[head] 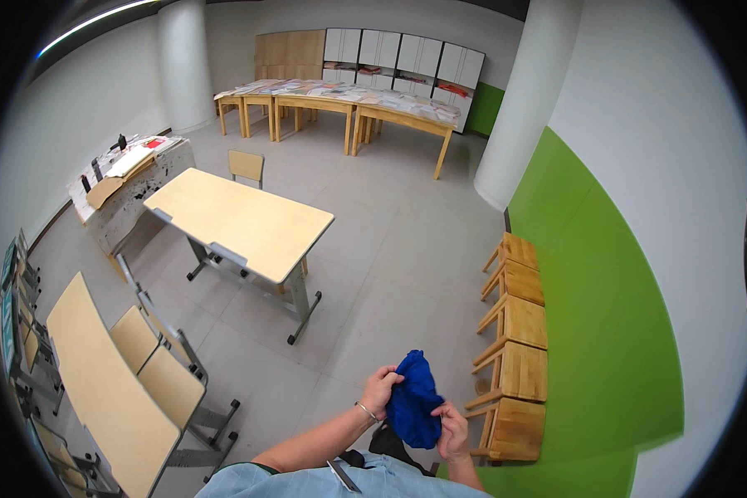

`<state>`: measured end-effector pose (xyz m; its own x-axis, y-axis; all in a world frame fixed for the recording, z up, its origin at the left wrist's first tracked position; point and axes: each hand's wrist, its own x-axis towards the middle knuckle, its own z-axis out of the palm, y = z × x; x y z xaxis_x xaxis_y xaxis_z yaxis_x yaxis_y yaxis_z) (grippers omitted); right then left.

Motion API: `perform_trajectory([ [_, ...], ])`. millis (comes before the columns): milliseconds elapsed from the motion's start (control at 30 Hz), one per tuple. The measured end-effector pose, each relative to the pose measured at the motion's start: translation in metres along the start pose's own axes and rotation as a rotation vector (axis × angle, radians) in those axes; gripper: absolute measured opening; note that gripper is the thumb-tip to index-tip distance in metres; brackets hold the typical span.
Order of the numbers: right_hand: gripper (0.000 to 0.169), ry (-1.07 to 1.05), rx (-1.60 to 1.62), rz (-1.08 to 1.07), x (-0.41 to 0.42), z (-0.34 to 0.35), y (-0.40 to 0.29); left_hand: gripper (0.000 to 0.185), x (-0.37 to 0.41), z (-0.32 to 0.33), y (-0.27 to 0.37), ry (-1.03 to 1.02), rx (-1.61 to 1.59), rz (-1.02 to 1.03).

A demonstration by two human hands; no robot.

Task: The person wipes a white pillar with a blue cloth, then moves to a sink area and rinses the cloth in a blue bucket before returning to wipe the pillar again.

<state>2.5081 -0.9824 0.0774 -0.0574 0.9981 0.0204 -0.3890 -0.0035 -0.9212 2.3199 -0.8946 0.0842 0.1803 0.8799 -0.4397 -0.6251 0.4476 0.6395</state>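
A piece of deep blue fabric, gathered along its upper edge, hangs between my hands in front of my body. My left hand, with a silver bangle at the wrist, pinches its upper left side between thumb and fingers. Lower down on the opposite side, my right hand grips the cloth's right edge with the fingertips. The fabric looks bunched and creased; whether it is a bag, a cap or a garment, I cannot tell.
Several wooden stools line the green wall panel on the right. A pale-topped desk stands ahead left, another desk with chairs nearer. Paper-covered tables run along the back, before white cabinets. A round column rises right.
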Motion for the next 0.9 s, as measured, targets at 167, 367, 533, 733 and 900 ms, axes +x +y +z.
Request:
perform_trajectory([
  [167, 0.065, 0.061, 0.092, 0.146, 0.143, -0.022, 0.028, 0.029, 0.131, 0.033, 0.017, -0.043, 0.112, 0.145],
  [367, 0.055, -0.251, 0.018, 0.422, 0.332, -0.045, -0.025, 0.031, 0.250, 0.098, 0.104, -0.063, 0.087, 0.156],
  [533, 0.037, -0.184, -0.044, 0.511, 0.460, -0.042, -0.028, 0.025, 0.347, 0.098, 0.164, 0.026, -0.001, 0.221],
  [733, 0.036, -0.040, -0.032, 0.466, 0.599, -0.032, 0.003, 0.017, 0.491, 0.071, 0.222, 0.130, 0.025, 0.209],
  [900, 0.035, 0.109, 0.080, 0.396, 0.717, -0.031, -0.004, 0.019, 0.617, 0.083, 0.279, 0.060, 0.097, 0.151],
])
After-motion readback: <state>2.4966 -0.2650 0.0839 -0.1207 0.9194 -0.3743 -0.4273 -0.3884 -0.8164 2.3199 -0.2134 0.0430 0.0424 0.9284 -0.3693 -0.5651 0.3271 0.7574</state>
